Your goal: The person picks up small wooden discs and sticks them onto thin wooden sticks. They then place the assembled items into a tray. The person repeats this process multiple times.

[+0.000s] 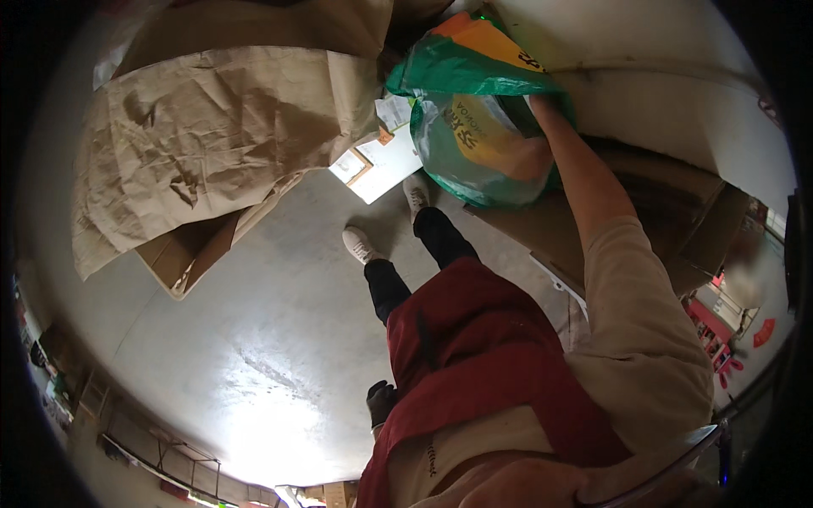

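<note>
Big crumpled brown paper [220,127] drapes over a cardboard box [182,254] on the concrete floor [279,339]. Green bag [483,127] sits beside it; right hand [542,106] reaches inside, grip hidden. Left hand [381,402], dark-gloved, hangs low, holding nothing visible.

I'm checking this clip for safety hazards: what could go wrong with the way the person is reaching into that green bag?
The right hand is sunk inside the green plastic bag, so whatever it touches is unseen and might cut or snag. The bag leans on flattened cardboard and could slide or tip. Crumpled brown paper and an open box lie close to the white shoes, so a step sideways may mean a trip.
</note>
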A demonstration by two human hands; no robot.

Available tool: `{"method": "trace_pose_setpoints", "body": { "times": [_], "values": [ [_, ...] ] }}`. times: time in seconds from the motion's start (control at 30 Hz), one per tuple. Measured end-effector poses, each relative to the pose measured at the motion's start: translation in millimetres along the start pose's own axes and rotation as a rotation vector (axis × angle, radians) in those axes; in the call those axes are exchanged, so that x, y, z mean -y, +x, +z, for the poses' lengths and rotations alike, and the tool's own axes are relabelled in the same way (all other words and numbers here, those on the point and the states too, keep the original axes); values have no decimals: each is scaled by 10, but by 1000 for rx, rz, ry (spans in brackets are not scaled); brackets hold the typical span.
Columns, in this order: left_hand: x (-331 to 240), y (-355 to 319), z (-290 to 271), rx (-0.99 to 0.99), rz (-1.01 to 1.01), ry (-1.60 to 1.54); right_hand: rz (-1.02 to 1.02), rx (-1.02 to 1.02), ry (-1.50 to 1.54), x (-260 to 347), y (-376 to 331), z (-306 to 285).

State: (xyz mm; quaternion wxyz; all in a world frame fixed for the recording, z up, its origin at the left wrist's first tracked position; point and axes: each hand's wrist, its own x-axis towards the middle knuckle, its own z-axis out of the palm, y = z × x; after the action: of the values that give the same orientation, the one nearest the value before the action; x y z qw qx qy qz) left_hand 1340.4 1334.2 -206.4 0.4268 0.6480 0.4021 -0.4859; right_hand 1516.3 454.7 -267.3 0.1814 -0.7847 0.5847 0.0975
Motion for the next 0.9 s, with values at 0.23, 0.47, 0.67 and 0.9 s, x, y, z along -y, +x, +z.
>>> {"method": "trace_pose_setpoints", "body": {
  "times": [0.23,0.47,0.67,0.9],
  "values": [
    [-273,-136,79,-188,-263,-207,87,-12,-141,-480,115,737],
    [-94,-192,341,-348,-326,-26,137,54,-153,-915,342,1369],
    [106,-316,520,-412,-323,6,152,83,-132,-1051,400,1537],
    [209,-322,526,-429,-278,20,159,127,-96,-985,433,1527]
  ]
}}
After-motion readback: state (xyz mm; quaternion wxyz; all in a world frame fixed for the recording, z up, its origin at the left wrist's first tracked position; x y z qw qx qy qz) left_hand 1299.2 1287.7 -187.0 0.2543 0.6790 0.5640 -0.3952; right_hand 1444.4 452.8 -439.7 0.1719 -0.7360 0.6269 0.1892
